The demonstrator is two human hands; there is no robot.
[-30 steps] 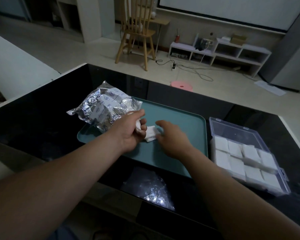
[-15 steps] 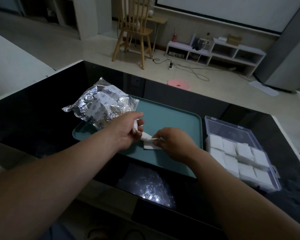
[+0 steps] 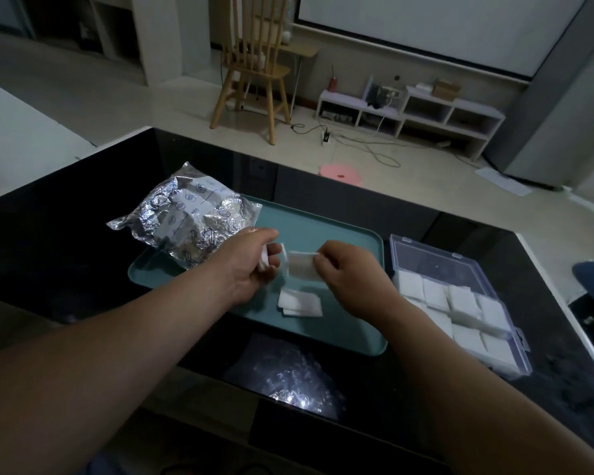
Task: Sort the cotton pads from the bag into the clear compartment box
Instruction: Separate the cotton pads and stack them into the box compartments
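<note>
Hands meet above one teal tray [image 3: 336,234] on a glossy black surface [image 3: 66,255]. The left hand [image 3: 244,269] has its grip curled round a small wad of cotton pads [image 3: 264,261]; how many cannot be told. The right hand [image 3: 348,274] has its grip pinched on the edge of a single pad [image 3: 300,269], which is held in the air between the two hands.

Below them, a loose pile of pads [image 3: 299,301] lies on the tray, at least two overlapping.

One crinkled foil bag [image 3: 186,221] sits on the tray's far left corner, partly hanging over onto the surface. The left hand hides its near right edge.

One clear compartment box [image 3: 518,351] stands just to the right of the tray, its lid [image 3: 436,258] open and tipped back. White pads fill two rows of compartments. The right forearm covers part of the box's left side, so no full count is possible.

On the floor beyond are one wooden chair [image 3: 254,63], one pink round stool [image 3: 340,173], one low white shelf [image 3: 412,111] and loose cables [image 3: 374,149].
</note>
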